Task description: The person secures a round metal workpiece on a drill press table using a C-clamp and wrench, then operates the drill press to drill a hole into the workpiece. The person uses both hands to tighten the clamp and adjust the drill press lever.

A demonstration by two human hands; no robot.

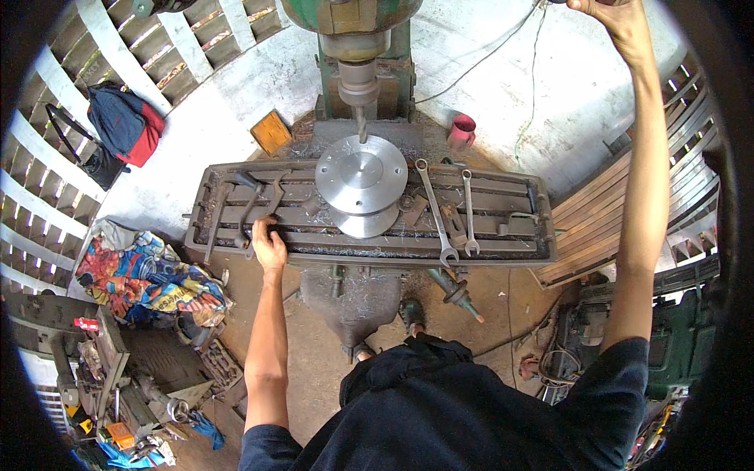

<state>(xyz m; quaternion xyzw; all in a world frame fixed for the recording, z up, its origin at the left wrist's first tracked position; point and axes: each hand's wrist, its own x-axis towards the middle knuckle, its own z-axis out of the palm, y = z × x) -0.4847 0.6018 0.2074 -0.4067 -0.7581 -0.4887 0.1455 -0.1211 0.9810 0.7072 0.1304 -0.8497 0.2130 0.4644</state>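
A round, stepped silver metal flange [360, 174] with small holes stands on the slotted machine table [377, 250]. The drill bit [361, 125] in the chuck of the drill press [358, 82] hangs over its far side. My left hand [269, 245] rests on the table's front left part, fingers loosely bent, beside a dark cranked tool [250, 212]. High at the right, my right hand [620, 22] reaches to the picture's upper edge. Its thumb and fingers close at a small dark thing, mostly cut off there.
Two spanners, a long one [437, 208] and a shorter one [470, 212], lie right of the flange. Metal shavings are scattered about. Behind the table stand a pink mug [462, 132] and a wooden block [271, 133]. Colourful cloth [149, 275] and cluttered machine parts [149, 377] sit left.
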